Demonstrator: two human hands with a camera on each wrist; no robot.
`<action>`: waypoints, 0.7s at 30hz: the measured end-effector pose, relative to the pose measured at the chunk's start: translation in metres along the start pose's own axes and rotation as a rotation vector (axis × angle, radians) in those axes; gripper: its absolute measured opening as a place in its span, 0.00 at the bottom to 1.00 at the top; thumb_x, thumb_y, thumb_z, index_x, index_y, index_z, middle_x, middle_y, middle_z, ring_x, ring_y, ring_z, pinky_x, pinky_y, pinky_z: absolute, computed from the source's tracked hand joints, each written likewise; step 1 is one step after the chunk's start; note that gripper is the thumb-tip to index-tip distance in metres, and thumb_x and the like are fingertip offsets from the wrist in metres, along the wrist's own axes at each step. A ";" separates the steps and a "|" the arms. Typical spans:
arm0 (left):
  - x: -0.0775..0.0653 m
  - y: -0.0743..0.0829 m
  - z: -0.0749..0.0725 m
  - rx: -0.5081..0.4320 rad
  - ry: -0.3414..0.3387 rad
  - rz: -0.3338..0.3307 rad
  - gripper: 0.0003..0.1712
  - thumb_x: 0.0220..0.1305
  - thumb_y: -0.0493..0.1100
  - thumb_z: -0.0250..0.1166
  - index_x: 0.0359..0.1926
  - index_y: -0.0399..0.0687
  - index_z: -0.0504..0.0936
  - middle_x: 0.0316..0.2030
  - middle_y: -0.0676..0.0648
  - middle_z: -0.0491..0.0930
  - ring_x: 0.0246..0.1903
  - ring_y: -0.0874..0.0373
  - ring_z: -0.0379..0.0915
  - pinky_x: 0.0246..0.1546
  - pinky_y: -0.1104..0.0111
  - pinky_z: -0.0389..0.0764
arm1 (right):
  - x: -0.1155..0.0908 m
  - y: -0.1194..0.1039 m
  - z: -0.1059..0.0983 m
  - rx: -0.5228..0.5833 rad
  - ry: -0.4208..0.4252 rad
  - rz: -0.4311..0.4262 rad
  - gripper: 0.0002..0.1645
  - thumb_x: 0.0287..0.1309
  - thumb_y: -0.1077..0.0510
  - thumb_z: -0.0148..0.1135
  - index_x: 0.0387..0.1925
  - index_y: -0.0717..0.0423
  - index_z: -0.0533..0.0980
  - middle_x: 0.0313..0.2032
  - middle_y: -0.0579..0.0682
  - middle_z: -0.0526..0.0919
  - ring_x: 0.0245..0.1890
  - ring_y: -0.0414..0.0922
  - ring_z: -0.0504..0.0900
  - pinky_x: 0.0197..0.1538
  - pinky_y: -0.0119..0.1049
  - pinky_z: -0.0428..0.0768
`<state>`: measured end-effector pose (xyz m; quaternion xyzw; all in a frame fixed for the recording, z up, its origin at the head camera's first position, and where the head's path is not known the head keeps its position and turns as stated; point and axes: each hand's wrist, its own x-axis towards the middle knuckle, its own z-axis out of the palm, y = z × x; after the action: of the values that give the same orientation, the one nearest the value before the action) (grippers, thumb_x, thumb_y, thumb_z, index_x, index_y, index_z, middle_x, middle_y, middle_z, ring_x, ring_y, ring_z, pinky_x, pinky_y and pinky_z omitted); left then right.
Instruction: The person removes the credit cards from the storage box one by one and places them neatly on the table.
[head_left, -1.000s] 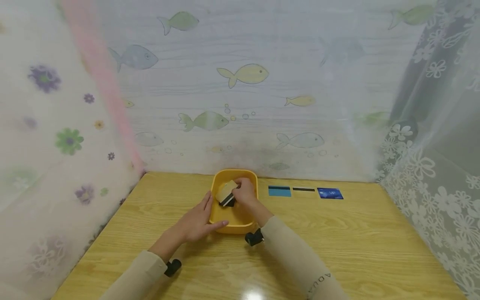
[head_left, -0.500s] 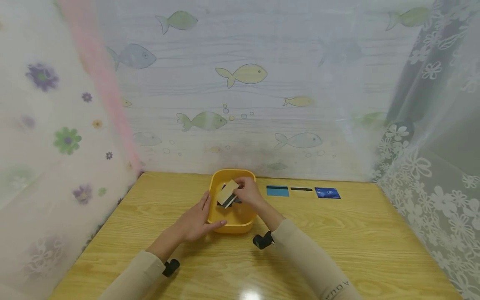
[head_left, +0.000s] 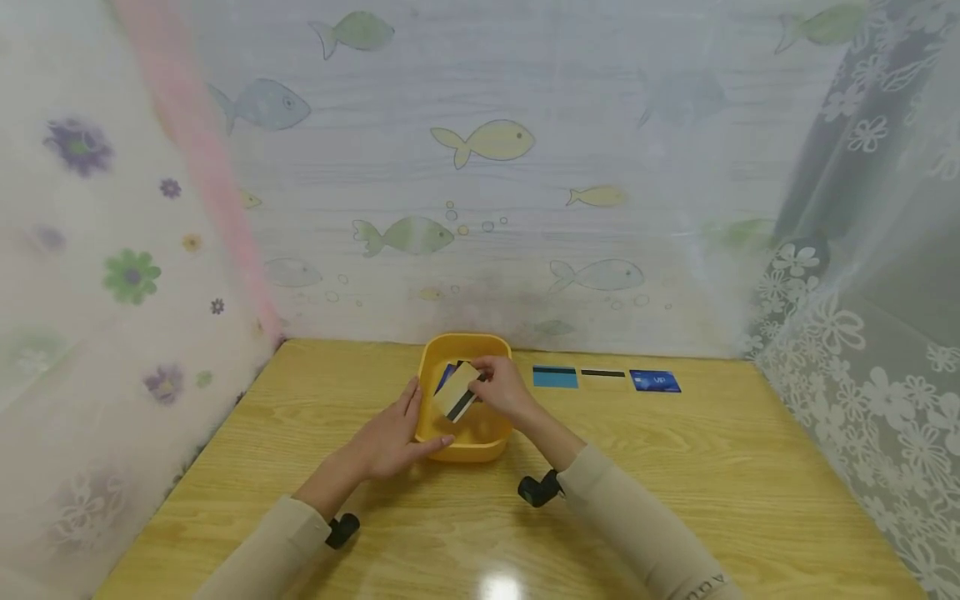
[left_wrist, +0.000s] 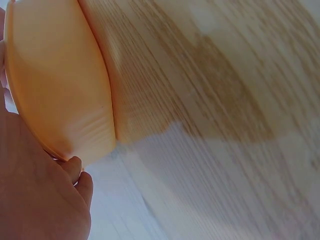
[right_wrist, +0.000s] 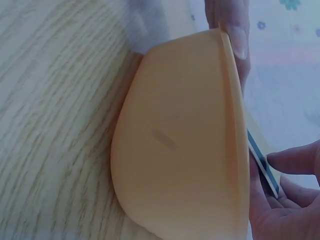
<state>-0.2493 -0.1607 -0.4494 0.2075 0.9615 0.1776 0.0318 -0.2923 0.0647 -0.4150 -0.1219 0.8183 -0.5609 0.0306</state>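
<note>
A yellow plastic basin (head_left: 468, 452) stands at the back of the table. My left hand (head_left: 384, 437) grips its near left corner, thumb over the front rim and fingers along the left side; the left wrist view has fingertips curled at the rim (left_wrist: 75, 170). Over the basin, my right hand (head_left: 501, 387) pinches a cream card with a dark stripe (head_left: 457, 392) between thumb and fingers, tilted. Behind it, a dark blue card (head_left: 444, 377) partly shows inside the basin. In the right wrist view the basin wall (right_wrist: 175, 135) hides most of the card (right_wrist: 262, 162).
Right of the basin, a blue card with a dark stripe (head_left: 555, 379), a pale card with a dark stripe (head_left: 603, 374) and a dark blue VIP card (head_left: 656, 381) lie in a row on the wooden table (head_left: 675, 483). A fish-print curtain (head_left: 480, 208) hangs behind.
My right wrist and forearm have swung outward to the right, the cream card turning more into view. The dark blue card behind it now shows more. My left hand keeps its place on the basin.
</note>
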 end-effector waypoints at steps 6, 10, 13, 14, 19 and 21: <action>0.001 0.000 0.000 -0.006 -0.010 -0.008 0.68 0.65 0.82 0.47 0.80 0.31 0.40 0.81 0.35 0.35 0.78 0.39 0.45 0.74 0.49 0.59 | -0.007 0.001 -0.005 -0.002 -0.011 -0.001 0.23 0.65 0.70 0.61 0.61 0.69 0.76 0.53 0.64 0.79 0.51 0.56 0.80 0.47 0.51 0.86; 0.001 0.000 -0.001 -0.005 -0.008 -0.008 0.68 0.65 0.83 0.47 0.80 0.31 0.42 0.81 0.35 0.36 0.78 0.39 0.45 0.74 0.48 0.58 | -0.013 0.002 -0.009 -0.003 -0.025 0.003 0.21 0.66 0.70 0.61 0.60 0.69 0.77 0.52 0.63 0.80 0.44 0.54 0.82 0.47 0.52 0.86; 0.002 0.000 0.000 0.000 -0.007 -0.013 0.68 0.64 0.83 0.46 0.80 0.31 0.43 0.81 0.36 0.36 0.78 0.39 0.45 0.74 0.48 0.58 | -0.019 0.002 -0.014 -0.007 -0.026 0.013 0.21 0.66 0.70 0.61 0.60 0.68 0.77 0.53 0.63 0.80 0.43 0.53 0.84 0.46 0.51 0.87; 0.002 0.000 0.000 0.000 -0.006 -0.015 0.68 0.64 0.83 0.47 0.80 0.32 0.43 0.81 0.36 0.36 0.78 0.39 0.45 0.74 0.48 0.59 | -0.020 0.002 -0.015 -0.015 -0.022 0.015 0.22 0.66 0.69 0.61 0.61 0.68 0.77 0.53 0.63 0.80 0.43 0.52 0.84 0.46 0.50 0.87; 0.002 -0.001 0.001 -0.003 -0.003 -0.014 0.68 0.65 0.82 0.47 0.80 0.31 0.43 0.81 0.35 0.38 0.77 0.38 0.47 0.73 0.46 0.60 | -0.026 0.004 -0.022 -0.030 -0.008 0.024 0.23 0.67 0.68 0.62 0.62 0.65 0.77 0.55 0.63 0.79 0.48 0.56 0.84 0.46 0.48 0.87; 0.002 -0.001 0.000 -0.002 -0.006 -0.016 0.68 0.65 0.82 0.48 0.80 0.31 0.43 0.81 0.35 0.38 0.77 0.38 0.47 0.73 0.46 0.59 | -0.028 0.005 -0.025 -0.038 -0.004 0.017 0.23 0.67 0.68 0.62 0.62 0.65 0.77 0.56 0.63 0.79 0.49 0.57 0.84 0.46 0.47 0.87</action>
<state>-0.2513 -0.1609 -0.4500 0.2004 0.9627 0.1779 0.0363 -0.2711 0.0958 -0.4127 -0.1165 0.8297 -0.5447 0.0348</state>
